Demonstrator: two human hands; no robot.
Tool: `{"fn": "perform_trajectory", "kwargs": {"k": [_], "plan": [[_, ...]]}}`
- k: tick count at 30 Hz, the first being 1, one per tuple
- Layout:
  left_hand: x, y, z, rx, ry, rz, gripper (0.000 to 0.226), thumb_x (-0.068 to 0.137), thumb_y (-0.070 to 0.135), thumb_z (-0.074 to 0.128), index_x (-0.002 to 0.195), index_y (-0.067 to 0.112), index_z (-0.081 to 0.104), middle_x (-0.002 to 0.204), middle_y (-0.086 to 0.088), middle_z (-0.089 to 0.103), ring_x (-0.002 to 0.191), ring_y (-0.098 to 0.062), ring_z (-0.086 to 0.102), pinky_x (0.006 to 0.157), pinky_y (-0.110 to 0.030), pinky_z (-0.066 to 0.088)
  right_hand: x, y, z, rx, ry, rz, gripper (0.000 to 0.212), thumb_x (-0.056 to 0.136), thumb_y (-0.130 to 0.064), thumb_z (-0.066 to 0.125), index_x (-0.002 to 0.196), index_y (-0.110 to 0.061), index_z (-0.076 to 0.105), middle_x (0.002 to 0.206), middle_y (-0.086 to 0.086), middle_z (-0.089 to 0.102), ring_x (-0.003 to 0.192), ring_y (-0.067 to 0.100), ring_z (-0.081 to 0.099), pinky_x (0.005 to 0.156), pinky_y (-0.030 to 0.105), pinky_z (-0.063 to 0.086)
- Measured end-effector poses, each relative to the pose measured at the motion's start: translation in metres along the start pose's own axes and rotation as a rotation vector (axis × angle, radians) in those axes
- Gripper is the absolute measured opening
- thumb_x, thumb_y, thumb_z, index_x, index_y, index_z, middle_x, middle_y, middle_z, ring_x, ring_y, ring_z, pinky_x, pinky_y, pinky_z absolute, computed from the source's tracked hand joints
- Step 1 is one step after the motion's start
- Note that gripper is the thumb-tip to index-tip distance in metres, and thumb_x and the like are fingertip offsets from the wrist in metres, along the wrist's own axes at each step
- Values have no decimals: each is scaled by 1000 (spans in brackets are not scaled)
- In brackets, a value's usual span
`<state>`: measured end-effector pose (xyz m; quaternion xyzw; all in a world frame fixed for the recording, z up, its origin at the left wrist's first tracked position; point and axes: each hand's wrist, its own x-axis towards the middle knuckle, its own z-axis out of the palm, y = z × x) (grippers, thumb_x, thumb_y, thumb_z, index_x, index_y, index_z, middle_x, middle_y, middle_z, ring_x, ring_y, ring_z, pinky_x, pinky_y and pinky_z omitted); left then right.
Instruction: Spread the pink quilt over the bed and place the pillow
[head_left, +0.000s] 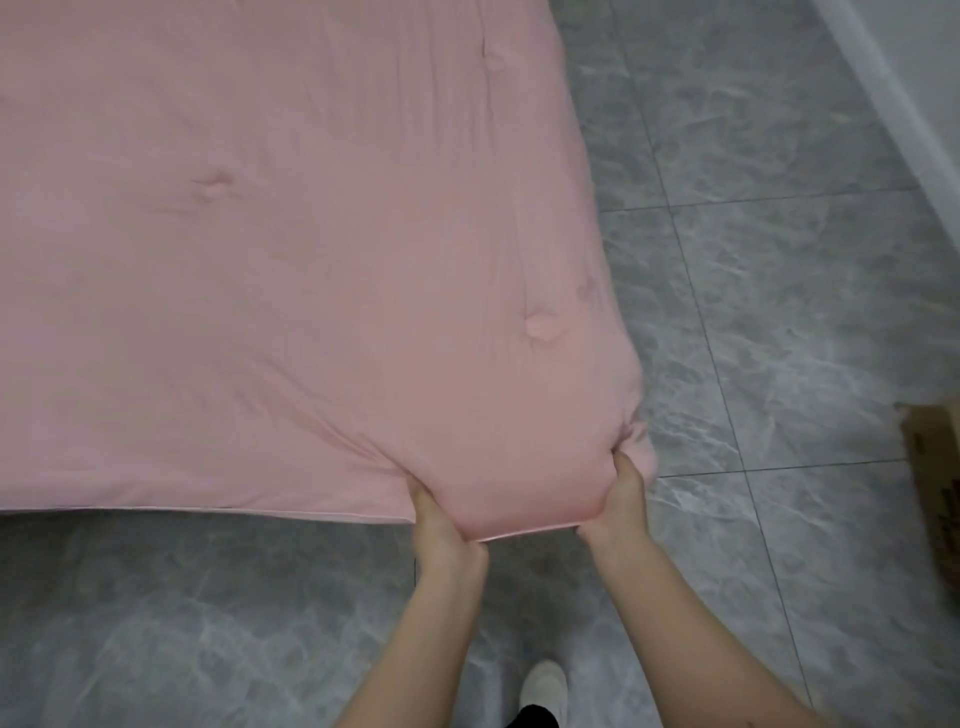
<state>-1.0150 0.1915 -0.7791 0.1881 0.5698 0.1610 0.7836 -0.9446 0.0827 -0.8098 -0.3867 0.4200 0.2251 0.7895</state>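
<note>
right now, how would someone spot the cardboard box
Start at the pink quilt, then go right across the grey marble floor tiles to the picture's right edge. The cardboard box is cut off there, the only brown thing around.

Two bare forearms are seen, with no sleeves reaching the wrists. The left hand (441, 525) and the right hand (621, 501) are uncovered; no gloves, rings or watches are visible. Lower down, a white shoe (543, 688) with a rounded toe is worn, and a dark trouser hem (532, 717) is seen just above it.
</note>
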Motion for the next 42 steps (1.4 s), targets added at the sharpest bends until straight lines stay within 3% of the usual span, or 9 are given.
{"fn": "perform_trajectory", "kwargs": {"k": [4, 10, 14, 18, 24, 31, 35, 39, 42], "plan": [[22, 7, -16, 30, 28, -110, 39, 92, 46, 49, 117, 18, 59, 119, -3, 63, 103, -22, 61, 92, -43, 50, -3, 5, -11, -110, 97, 67, 23, 93, -37, 49, 102, -20, 61, 78, -5, 73, 86, 18, 61, 53, 22, 56], [39, 39, -60, 240, 409, -103, 60, 75, 47, 71, 119, 17, 43, 110, -2, 50, 88, -20, 51, 67, -39, 46, 8, -1, -44, -670, 461, -80, 71, 82, -39, 65, 137, -6, 33, 138, 16, 43, 119, 35, 49, 97, 48, 44], [59, 80, -78, 466, 648, 407, 91, 60, 43, 83, 135, 17, 38, 139, -12, 37, 117, -27, 48, 100, -37, 40, -2, 7, -14, -1121, 305, -601, 72, 79, -26, 67, 141, -11, 33, 144, 14, 34, 132, 33, 37, 108, 41, 32], [56, 122, -79, 1238, 216, 1289, 45, 67, 21, 76, 109, 13, 63, 122, -13, 52, 110, -33, 51, 97, -31, 35, -12, 30, 36, -1689, -40, -1119, 85, 66, -50, 71, 138, -24, 35, 144, 6, 40, 132, 28, 37, 108, 49, 32], [121, 186, -78, 1934, 18, 1568, 92, 54, 73, 59, 127, 17, 53, 144, -10, 42, 135, -36, 32, 102, -62, 23, -11, 76, 116, -1985, -114, -1506, 76, 72, -67, 35, 136, -26, 33, 151, 5, 32, 140, 29, 24, 110, 60, 9], [172, 149, -167, 2107, -40, 1484, 114, 61, 61, 67, 149, 18, 10, 156, -14, 12, 143, -39, 9, 112, -58, 13, 41, 165, 65, -2145, -168, -1521, 92, 72, -58, 54, 148, -21, 18, 159, 8, 3, 145, 33, 1, 113, 59, 4], [151, 153, -183, 2119, -194, 1399, 101, 62, 56, 69, 146, 17, 27, 154, -15, 19, 143, -35, 14, 111, -48, 21, 21, 187, 22, -2311, -345, -1371, 105, 52, -39, 77, 144, -18, 30, 159, 7, 3, 145, 34, 1, 112, 55, 5], [129, 192, -166, 2000, -343, 1434, 46, 68, 54, 55, 95, 20, 70, 98, -2, 69, 93, -25, 64, 67, -34, 52, 2, 174, 25, -2340, -605, -1153, 58, 60, -33, 53, 115, -19, 63, 130, 4, 56, 119, 25, 53, 102, 42, 31], [110, 228, -133, 1990, -435, 1400, 26, 60, 51, 69, 60, 26, 64, 64, 10, 60, 61, -17, 59, 43, -25, 43, -32, 152, 68, -2190, -501, -782, 46, 78, -43, 28, 92, -21, 66, 96, 3, 70, 89, 24, 67, 71, 31, 47]]}}
